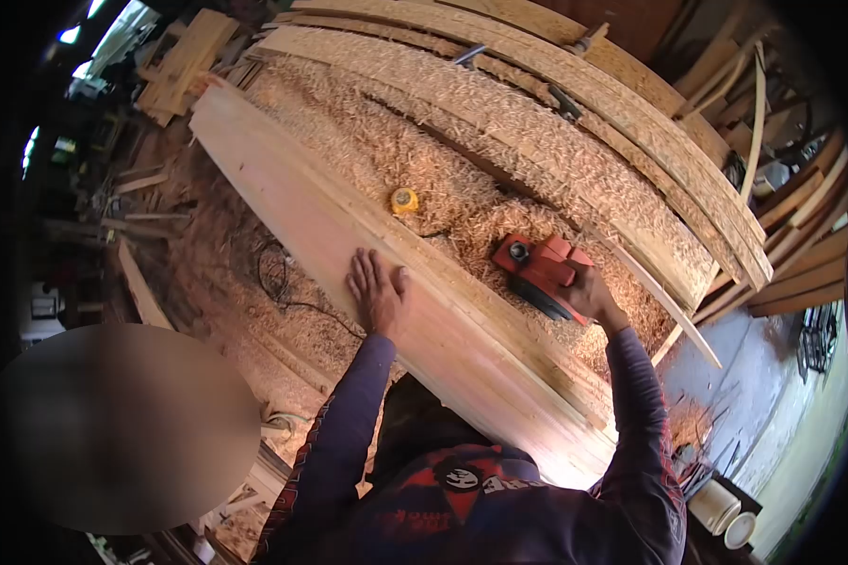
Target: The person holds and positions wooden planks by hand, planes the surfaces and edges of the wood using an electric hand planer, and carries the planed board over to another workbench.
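A long, pale wooden board (pixel 452 344) runs diagonally from the upper left to the lower right, in front of my body. My left hand (pixel 379 290) lies flat on its face with the fingers spread. To the right of the board, my right hand (pixel 589 292) is wrapped round the handle of a red power planer (pixel 540 270), which rests among wood shavings. A yellow tape measure (pixel 404 201) lies on the shavings beyond the board, between the hands and farther away.
Long curved planks (pixel 499 118) covered in shavings stretch across the top and right. A dark cable (pixel 287 282) lies left of the board. White buckets (pixel 716 507) stand at the lower right. A blurred oval covers the lower left.
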{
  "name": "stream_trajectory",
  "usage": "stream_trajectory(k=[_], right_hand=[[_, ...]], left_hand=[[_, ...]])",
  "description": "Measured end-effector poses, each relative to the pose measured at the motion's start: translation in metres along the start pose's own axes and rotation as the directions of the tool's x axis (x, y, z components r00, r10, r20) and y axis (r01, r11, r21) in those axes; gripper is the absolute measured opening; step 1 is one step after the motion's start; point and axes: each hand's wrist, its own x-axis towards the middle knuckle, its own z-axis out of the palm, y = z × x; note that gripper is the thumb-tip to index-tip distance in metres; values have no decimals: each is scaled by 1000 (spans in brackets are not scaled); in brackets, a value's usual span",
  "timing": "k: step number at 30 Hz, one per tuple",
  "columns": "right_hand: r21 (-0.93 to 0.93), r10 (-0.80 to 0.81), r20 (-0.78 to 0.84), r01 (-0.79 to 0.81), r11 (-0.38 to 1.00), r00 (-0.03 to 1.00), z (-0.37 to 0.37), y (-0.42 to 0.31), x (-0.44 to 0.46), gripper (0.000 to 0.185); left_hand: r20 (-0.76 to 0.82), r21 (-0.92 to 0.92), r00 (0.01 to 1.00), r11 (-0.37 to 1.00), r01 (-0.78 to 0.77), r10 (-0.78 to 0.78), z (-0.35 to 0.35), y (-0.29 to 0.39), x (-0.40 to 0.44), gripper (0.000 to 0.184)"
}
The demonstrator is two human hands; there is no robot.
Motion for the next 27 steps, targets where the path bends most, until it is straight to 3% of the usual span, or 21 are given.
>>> stream_trajectory(k=[1, 5, 7, 11, 16, 19, 23, 27], right_hand=[[-24, 59, -1, -59, 998, 998, 0, -5, -2, 46], [17, 9, -38, -8, 1000, 999, 6, -8, -3, 45], [-8, 122, -73, -123, 992, 990, 3, -15, -5, 42], [-41, 151, -171, -160, 986, 974, 10, -15, -10, 40], [-122, 83, -292, -124, 985, 953, 21, -3, -16, 44], [-114, 114, -270, -150, 982, 956, 20, -8, -18, 52], [-58, 59, -285, -79, 995, 957, 24, 0, -17, 50], [-64, 109, -279, -131, 989, 954, 24, -3, -22, 50]], left_hand=[[-9, 3, 1000, 1000, -13, 13, 1, 0, -1, 73], [2, 1, 999, 999, 39, -39, 0, 1, 0, 74], [-5, -9, 1000, 1000, 7, -7, 0, 2, -1, 71], [-5, -5, 1000, 1000, 12, -12, 1, 1, -1, 73], [-23, -21, 999, 999, 40, -41, 6, -1, -1, 73], [-56, 29, 998, 999, 26, -24, 7, -2, -4, 74], [-95, 24, 995, 1000, 5, -3, 13, -5, -4, 75], [-76, 53, 997, 998, 18, -14, 10, -2, -4, 75]])
